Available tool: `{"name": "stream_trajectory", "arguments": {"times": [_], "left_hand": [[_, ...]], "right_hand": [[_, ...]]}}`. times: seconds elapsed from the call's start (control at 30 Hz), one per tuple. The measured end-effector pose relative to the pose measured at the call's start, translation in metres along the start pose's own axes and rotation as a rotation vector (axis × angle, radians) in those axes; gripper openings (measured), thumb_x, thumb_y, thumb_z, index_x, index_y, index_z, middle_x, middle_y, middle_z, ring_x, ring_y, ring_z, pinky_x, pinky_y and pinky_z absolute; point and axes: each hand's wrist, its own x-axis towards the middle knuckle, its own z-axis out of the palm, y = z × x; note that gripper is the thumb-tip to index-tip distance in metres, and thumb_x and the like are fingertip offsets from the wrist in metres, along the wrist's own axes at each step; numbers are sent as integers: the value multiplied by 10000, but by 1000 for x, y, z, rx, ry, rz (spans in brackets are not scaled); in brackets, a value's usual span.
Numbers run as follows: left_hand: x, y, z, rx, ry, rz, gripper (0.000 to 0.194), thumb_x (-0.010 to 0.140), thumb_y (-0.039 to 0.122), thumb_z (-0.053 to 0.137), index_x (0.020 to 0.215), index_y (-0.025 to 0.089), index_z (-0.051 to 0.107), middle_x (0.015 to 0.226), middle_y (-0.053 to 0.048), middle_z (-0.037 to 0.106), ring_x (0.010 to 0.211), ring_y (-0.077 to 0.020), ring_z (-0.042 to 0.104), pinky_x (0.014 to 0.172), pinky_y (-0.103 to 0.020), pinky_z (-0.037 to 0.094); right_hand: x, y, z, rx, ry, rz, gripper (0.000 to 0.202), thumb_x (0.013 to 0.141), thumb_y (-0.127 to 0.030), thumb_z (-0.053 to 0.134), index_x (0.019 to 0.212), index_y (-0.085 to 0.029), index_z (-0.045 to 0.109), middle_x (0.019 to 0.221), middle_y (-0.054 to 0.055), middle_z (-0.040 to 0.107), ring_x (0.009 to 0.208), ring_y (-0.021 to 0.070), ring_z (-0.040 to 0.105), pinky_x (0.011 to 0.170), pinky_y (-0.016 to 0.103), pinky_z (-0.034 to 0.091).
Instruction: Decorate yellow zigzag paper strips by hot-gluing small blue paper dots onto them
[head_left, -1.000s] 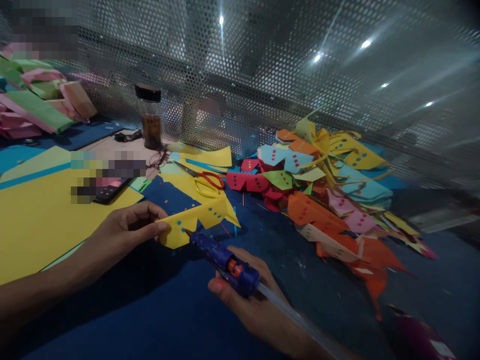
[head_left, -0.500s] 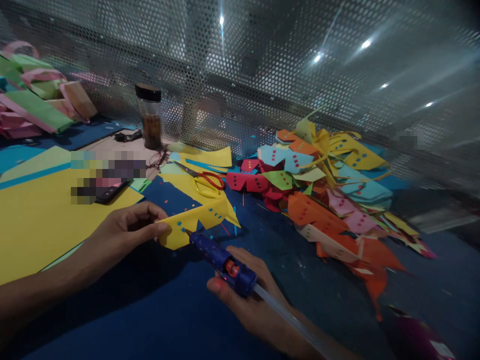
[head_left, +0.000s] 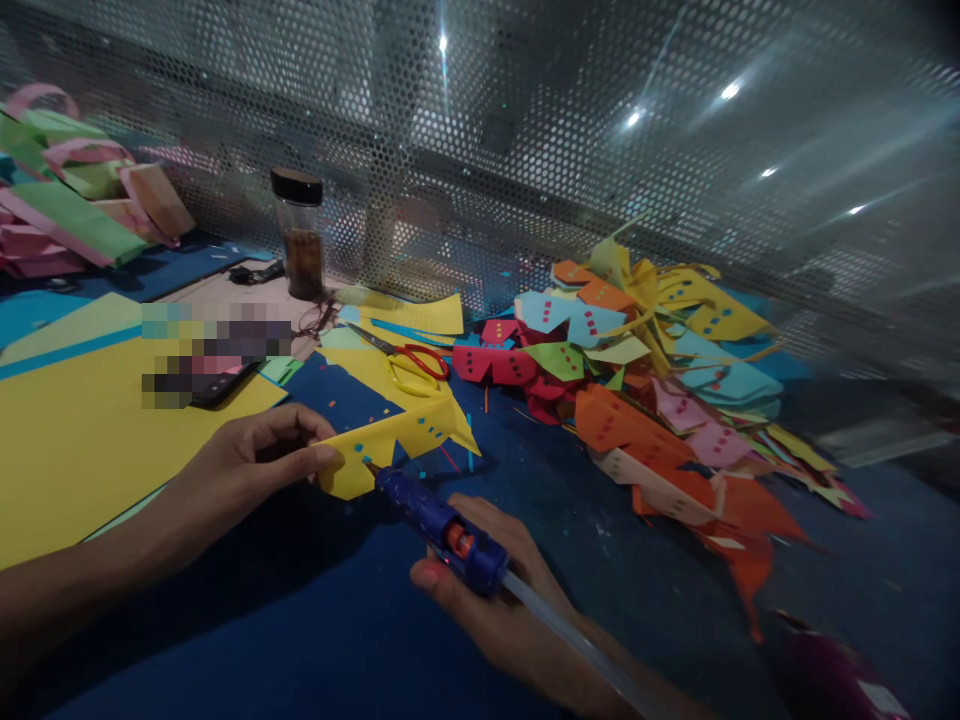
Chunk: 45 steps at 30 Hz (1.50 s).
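Observation:
My left hand [head_left: 274,460] pinches the left end of a folded yellow paper cutout [head_left: 375,440] between thumb and fingers. Small blue squares dot the cutout, and a notch is cut in its lower edge. A blue glue gun [head_left: 431,515] with a clear glue stick trailing from its back is gripped in my right hand [head_left: 502,590]. Its nozzle is at the blue squares near the cutout's left part; whether it touches the paper I cannot tell. Just behind the cutout lie scissors [head_left: 420,365] with red and yellow handles.
Several coloured paper cutouts [head_left: 637,420] are heaped on the right. Large yellow sheets [head_left: 90,440] spread at the left, near a partly blurred dark device [head_left: 225,385]. A lidded jar [head_left: 304,250] of brown contents stands before a perforated metal screen [head_left: 480,150]. Pink and green paper pieces [head_left: 82,200] pile at far left.
The glue gun and my right hand have shifted very slightly to the left, bringing the nozzle a little further along the cutout. My left hand and the cutout look unmoved.

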Motion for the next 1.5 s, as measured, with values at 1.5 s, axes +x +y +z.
{"name": "stream_trajectory", "arguments": {"times": [1.5], "left_hand": [[2,0,-4,-19,35,-9,222,766,481,807,825,276,742,760,30,734,720,-160,682,653,-226,511]], "right_hand": [[1,3,1,-59,13,-15,572,1005,-690,437,673,-224,413,642,-33,484,595,130,472,596,265,354]]}}
